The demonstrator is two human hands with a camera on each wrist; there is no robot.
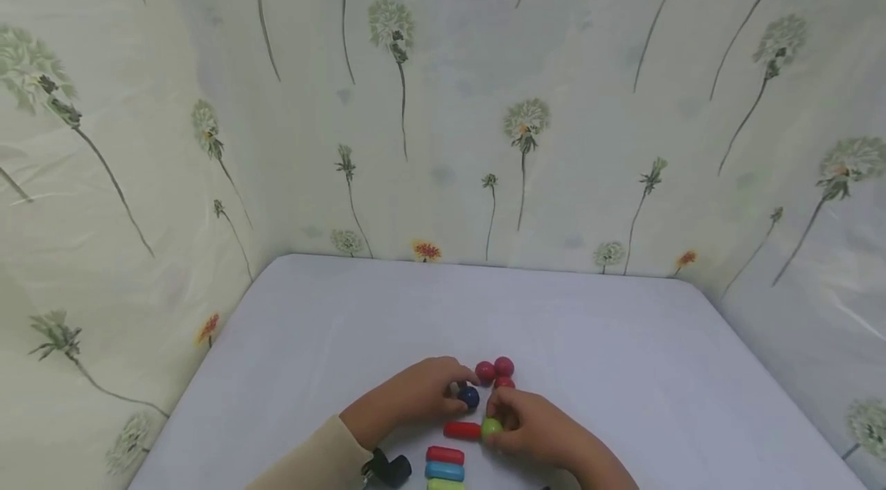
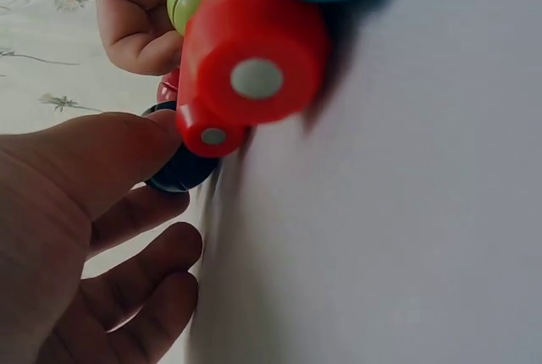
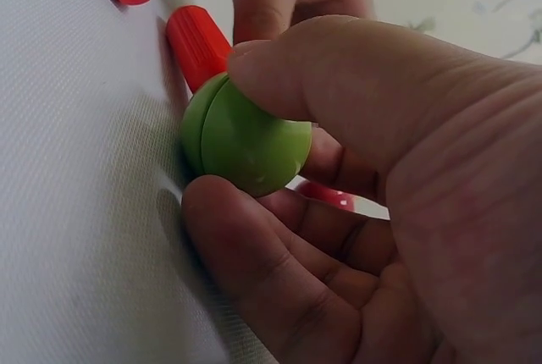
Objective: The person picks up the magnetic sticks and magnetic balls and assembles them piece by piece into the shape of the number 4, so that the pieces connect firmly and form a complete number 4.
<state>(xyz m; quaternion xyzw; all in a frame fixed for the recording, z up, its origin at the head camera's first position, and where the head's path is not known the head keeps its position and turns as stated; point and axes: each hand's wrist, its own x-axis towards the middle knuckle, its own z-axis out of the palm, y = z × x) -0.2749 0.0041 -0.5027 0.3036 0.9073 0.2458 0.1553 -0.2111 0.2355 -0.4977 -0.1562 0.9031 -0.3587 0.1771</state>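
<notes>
My left hand pinches a dark blue ball between thumb and fingers, close to the white table. In the left wrist view the thumb lies over that dark blue ball, and the other fingers are loosely bent. With thumb and fingers, my right hand grips a green ball that has a seam round it. This green ball meets one end of a red rod lying on the table. The rod's other end, in the left wrist view, shows a grey metal disc.
Just beyond the hands sit red balls in a small cluster. Nearer me lie a second red rod, a blue rod and a yellow-green rod, side by side. A black object is by the left sleeve. Flowered cloth hangs behind.
</notes>
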